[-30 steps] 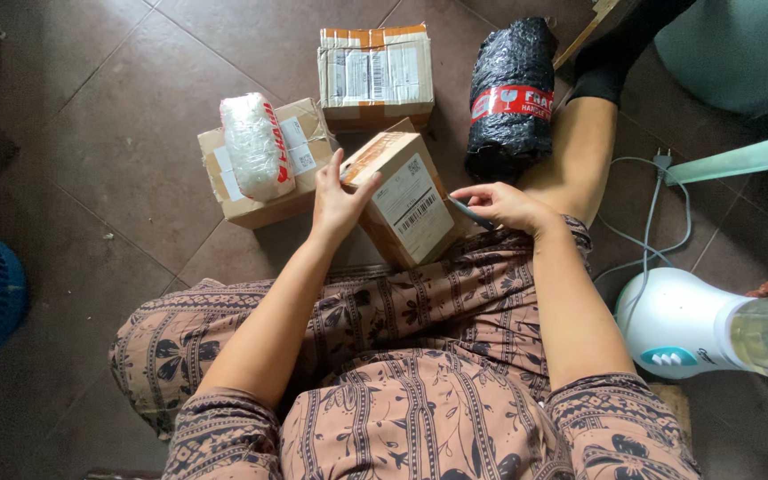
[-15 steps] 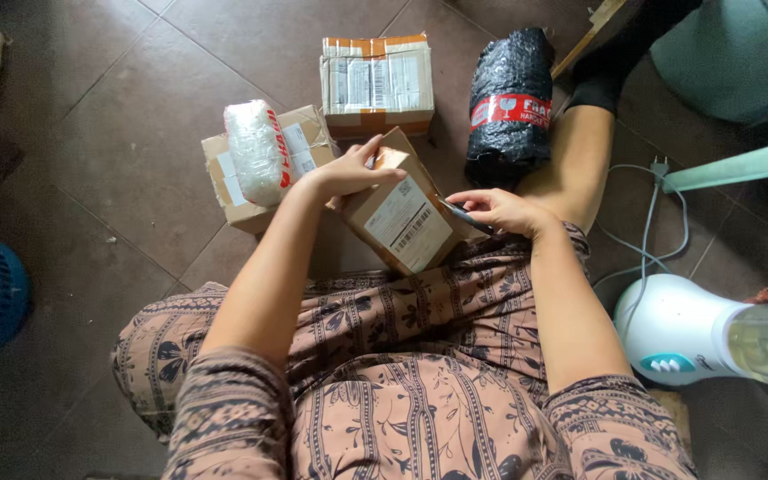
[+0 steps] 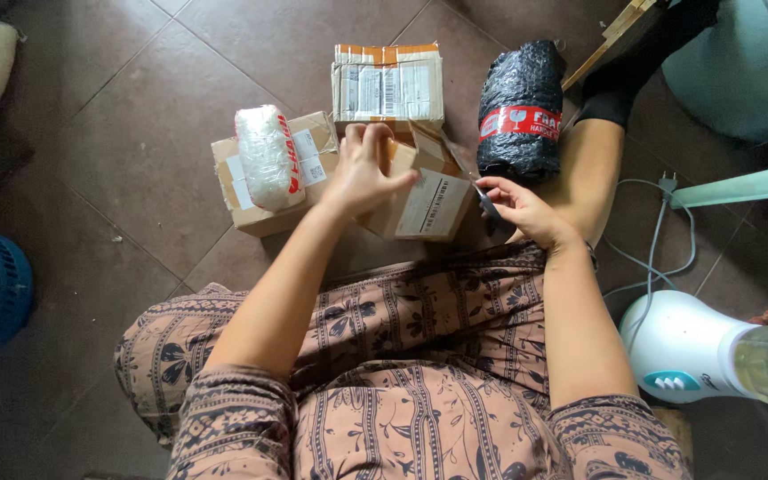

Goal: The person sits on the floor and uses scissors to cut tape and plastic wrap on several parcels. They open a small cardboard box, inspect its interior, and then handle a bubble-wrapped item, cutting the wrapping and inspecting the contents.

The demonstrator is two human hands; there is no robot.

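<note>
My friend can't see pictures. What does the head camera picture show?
A person sitting on a tiled floor holds a small cardboard box with the left hand, while the right hand puts a thin dark tool to its edge. More parcels lie beyond.

Small cardboard box (image 3: pixel 428 200) sat on floor (image 3: pixel 135 151) just beyond the lap, between left hand (image 3: pixel 362 173) on its left top and right hand (image 3: pixel 522 209) at its right edge. Larger box (image 3: pixel 308 156) lay left of it, wrapped roll (image 3: pixel 268 157) on top. Flat parcel (image 3: pixel 388 84) lay farther back; bagged bundle (image 3: pixel 520 107) far right. Fan base (image 3: pixel 677 351) sat near right.
</note>
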